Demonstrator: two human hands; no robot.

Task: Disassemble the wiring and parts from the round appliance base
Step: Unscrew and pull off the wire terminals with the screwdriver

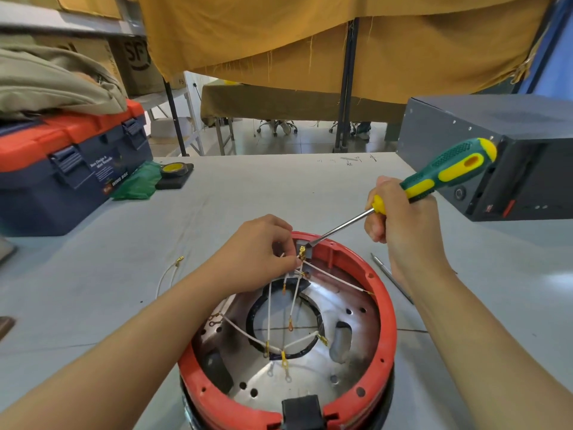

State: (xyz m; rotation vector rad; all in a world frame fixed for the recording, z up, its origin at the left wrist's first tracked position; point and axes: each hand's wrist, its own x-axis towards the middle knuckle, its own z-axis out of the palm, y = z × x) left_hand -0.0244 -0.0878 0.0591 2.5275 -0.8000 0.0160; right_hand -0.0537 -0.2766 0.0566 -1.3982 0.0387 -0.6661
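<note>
Round appliance base, red-rimmed with a metal inner pan, sits on the grey desk at the near edge, directly before the person; its nearest part is cut off by the bottom of the frame. White wires with brass ring and spade terminals cross the open centre. Left hand reaches over the far rim, its fingers pinched together on wire ends beside a small grey terminal block; exactly which wire is held cannot be made out. Right hand is closed around a green-and-yellow screwdriver low on the handle, the flat tip resting at the terminal block. A loose white wire lies on the desk left of the base, and a thin metal tool, partly hidden by the right forearm, lies to the right. A blue and red toolbox at the left reads "WING BOX"; smaller print is illegible. A cardboard carton behind it shows "SF". A dark grey metal case stands at the right, cut off by the frame.
</note>
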